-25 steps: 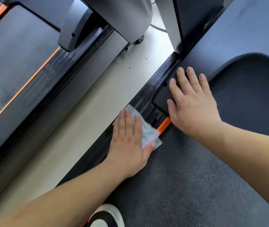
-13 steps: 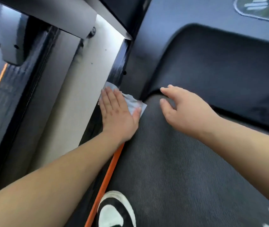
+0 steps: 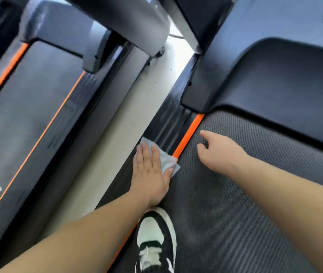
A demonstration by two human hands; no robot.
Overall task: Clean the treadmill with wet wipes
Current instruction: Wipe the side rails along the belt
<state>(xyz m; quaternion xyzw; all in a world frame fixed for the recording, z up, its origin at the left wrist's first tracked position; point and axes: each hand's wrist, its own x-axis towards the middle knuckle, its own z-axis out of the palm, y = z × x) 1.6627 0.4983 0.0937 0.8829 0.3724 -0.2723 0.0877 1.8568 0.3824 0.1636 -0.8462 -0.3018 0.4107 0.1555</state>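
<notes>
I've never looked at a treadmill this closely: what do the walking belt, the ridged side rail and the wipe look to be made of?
Walking belt: probably rubberised fabric, matte dark grey, going by its fine woven-looking grain. Side rail: likely hard plastic, possibly coated metal; black, lengthwise ribs, slight sheen. Wipe: thin, pale non-woven cloth, creased and flattened under the left hand.

- A gym floor, judging by two treadmills standing side by side: one treadmill (image 3: 235,194) with a grey ribbed belt and orange edge strip, a second treadmill (image 3: 28,119) alongside with matching orange trim.
- A pale hard floor (image 3: 105,158) runs between the machines.
</notes>
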